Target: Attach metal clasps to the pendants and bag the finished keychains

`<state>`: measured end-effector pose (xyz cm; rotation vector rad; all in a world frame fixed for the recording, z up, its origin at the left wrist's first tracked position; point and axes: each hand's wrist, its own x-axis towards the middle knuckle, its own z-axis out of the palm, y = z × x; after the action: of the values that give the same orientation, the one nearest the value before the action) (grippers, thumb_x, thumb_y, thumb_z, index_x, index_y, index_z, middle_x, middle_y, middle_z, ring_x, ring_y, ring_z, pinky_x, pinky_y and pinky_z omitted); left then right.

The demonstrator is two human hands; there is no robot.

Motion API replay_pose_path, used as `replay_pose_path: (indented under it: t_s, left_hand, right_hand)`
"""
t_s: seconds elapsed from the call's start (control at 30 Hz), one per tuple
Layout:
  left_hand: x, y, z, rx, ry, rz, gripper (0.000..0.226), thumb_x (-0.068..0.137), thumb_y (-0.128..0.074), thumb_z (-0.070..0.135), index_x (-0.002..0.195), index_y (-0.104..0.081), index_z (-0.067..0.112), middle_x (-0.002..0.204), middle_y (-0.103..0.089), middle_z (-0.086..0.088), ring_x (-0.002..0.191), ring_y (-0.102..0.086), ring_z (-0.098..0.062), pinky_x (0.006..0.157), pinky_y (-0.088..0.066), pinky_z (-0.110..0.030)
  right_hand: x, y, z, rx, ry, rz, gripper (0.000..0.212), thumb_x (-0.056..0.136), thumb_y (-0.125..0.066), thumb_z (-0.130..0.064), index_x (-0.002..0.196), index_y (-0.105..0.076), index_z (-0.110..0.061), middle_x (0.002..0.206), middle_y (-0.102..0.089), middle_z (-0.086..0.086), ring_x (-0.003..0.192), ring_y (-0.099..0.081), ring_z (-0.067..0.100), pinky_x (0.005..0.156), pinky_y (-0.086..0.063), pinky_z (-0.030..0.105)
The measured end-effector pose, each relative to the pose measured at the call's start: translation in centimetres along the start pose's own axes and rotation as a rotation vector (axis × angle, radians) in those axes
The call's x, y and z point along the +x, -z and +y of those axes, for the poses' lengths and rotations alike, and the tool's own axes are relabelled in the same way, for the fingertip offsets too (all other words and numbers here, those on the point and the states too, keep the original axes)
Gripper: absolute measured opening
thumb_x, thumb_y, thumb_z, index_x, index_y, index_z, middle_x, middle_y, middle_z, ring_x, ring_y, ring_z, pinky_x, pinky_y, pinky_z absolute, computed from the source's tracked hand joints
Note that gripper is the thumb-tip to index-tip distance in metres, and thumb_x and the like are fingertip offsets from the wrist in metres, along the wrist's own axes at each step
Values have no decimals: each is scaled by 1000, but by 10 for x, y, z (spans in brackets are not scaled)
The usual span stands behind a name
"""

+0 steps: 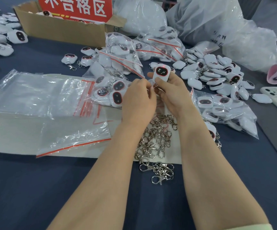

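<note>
Right hand grips a white pendant upright above the counter; left hand fingers pinch a clasp at its base. Task seemingly midway: filled bags lie done; loose pendants, spare clasps and empty bags remain.

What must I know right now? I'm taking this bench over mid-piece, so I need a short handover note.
Right hand holds a pendant upright, thumb on its face.
Left hand pinches at its lower end, where a clasp barely shows.
Loose clasps lie between the forearms; empty bags to the left; loose pendants to the right.
Done: several filled bags lie behind and right of the hands.
Left: finish this clasp, work through the pile, bag.
</note>
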<state>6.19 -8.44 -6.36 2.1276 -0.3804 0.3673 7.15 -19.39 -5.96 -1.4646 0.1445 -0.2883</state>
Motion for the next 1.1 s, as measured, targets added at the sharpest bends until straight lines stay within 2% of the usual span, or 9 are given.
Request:
replay_pose_path:
  t_s: [0.17,0.27,0.33,0.5,0.6,0.77,0.87,1.0,1.1]
  left_hand:
    - [2,1,-2,-50,51,15,16,96,-50,19,94,-62,9,95,-62,-5,86,-56,-17,80,-46,-32]
    - [4,4,-2,-120,137,42,10,94,-53,19,87,-59,15,88,-62,1,79,-56,-12,73,-42,-22]
    - [5,4,-2,-164,179,66,10,92,-54,16,84,-57,18,81,-60,5,75,-54,-10,66,-37,-14]
    - [4,6,5,-281,134,129,11,91,-57,14,81,-59,16,77,-60,8,72,-56,-7,64,-39,-8]
    - [3,8,9,-244,21,175,9,90,-55,11,85,-63,9,84,-62,0,80,-57,-17,72,-42,-25]
    - [3,12,6,-14,-120,299,12,90,-55,16,88,-65,10,97,-63,-2,93,-51,-23,80,-34,-28]
    - [2,12,6,-109,-83,276,11,92,-56,17,92,-65,10,101,-56,-6,86,-55,-20,75,-42,-29]
    - [3,10,7,-236,-30,247,8,92,-55,13,86,-61,10,83,-58,0,78,-55,-19,72,-43,-29]
    - [5,12,6,-361,63,259,11,91,-56,12,81,-56,16,75,-60,7,69,-57,-7,70,-46,-21]
  right_hand:
    - [3,-3,-10,-123,-35,110,23,95,-53,-3,117,-51,0,109,-68,12,82,-65,19,77,-58,31]
    - [3,-3,-26,-276,-33,166,7,92,-59,-7,91,-55,-1,83,-68,14,62,-68,19,62,-58,28]
    - [2,3,-36,-404,-88,129,25,89,-66,-13,70,-49,-9,67,-61,10,52,-66,16,56,-58,27]
    - [-4,8,-47,-796,-277,-161,22,84,-69,-24,65,-66,-14,56,-66,2,47,-51,9,42,-41,14]
    - [-7,-6,-38,-627,-206,-176,17,88,-58,-9,73,-64,-13,51,-61,-2,43,-52,5,47,-44,16]
    - [-8,-14,-33,-91,-185,-242,22,91,-45,12,87,-64,1,72,-65,9,61,-64,9,60,-53,18]
    - [-7,-11,-37,131,-196,-279,23,91,-40,15,88,-59,4,77,-62,13,69,-64,16,68,-56,21]
    - [-9,-13,-34,-299,-185,-408,33,91,-39,10,90,-64,-11,80,-66,0,78,-58,11,75,-46,25]
    - [-6,-15,-39,-440,-121,-215,24,90,-44,6,89,-66,-5,74,-65,6,68,-58,14,67,-48,24]
